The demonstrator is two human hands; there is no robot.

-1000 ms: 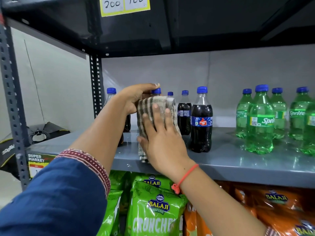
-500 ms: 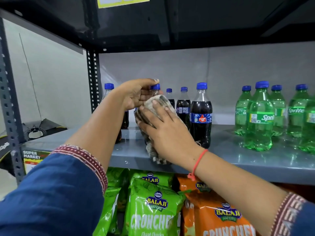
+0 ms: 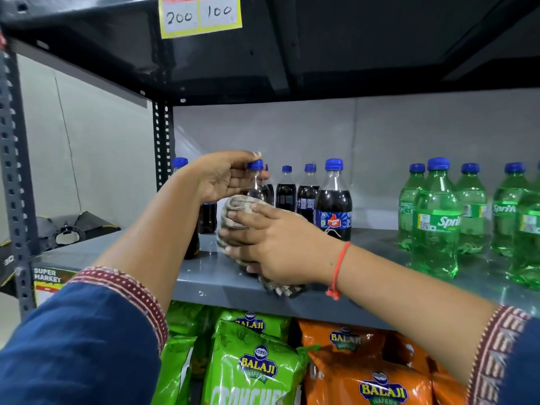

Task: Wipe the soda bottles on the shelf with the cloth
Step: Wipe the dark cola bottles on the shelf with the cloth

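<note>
A dark cola bottle (image 3: 257, 182) with a blue cap stands on the grey shelf (image 3: 222, 276). My left hand (image 3: 225, 176) pinches its cap from the left. My right hand (image 3: 274, 247) presses a checked beige cloth (image 3: 238, 206) around the bottle's body, which is mostly hidden; the cloth's tail hangs over the shelf's front edge. Several more cola bottles (image 3: 334, 200) stand just right and behind. Green Sprite bottles (image 3: 436, 217) stand further right.
Another cola bottle (image 3: 207, 217) stands behind my left wrist near the perforated upright (image 3: 163, 141). A dark shelf above carries a yellow price tag (image 3: 200, 14). Green and orange Balaji snack bags (image 3: 257, 369) fill the shelf below.
My right hand has slid the cloth down and round the bottle's body. My left hand has moved from the bottle's shoulder up to the cap. The camera view shifted slightly.
</note>
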